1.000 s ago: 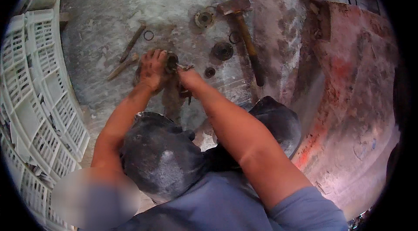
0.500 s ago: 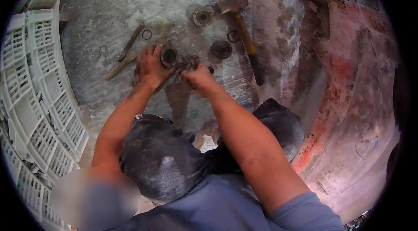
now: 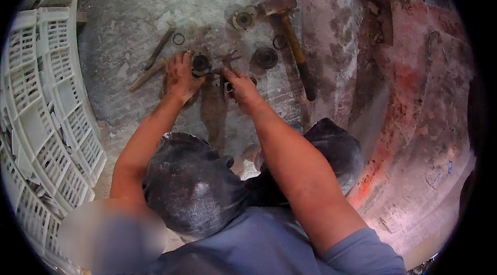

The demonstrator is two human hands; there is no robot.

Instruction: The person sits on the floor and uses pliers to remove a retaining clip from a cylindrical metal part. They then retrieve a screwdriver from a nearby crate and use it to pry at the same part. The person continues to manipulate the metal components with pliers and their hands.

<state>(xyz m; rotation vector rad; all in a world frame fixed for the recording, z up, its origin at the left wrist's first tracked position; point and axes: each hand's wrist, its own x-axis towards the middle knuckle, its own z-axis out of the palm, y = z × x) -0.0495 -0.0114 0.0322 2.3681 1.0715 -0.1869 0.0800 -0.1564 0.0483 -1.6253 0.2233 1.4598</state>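
Note:
My left hand (image 3: 179,77) is closed against the side of a dark, round metal part (image 3: 200,62) with a hole in its middle. Just to the right, my right hand (image 3: 243,90) has its fingers bent together, the index fingertip beside a small dark piece too unclear to name. Under and beside that hand sits another dark metal part (image 3: 229,87), partly hidden. A small, dark forked tool (image 3: 228,57) lies beyond the right fingertips. Farther right is a dark round flanged part (image 3: 265,58).
A hammer (image 3: 294,42) with a wooden handle lies at right, near a flanged ring (image 3: 244,18) and a thin ring (image 3: 279,42). At left are two bars (image 3: 159,49), a small ring (image 3: 178,39) and stacked white crates (image 3: 57,68). A reddish slab (image 3: 414,104) stands right.
My right hand has shifted slightly right, away from the round part. The forked tool and the part by my right hand show more plainly. My left hand stays at the round part.

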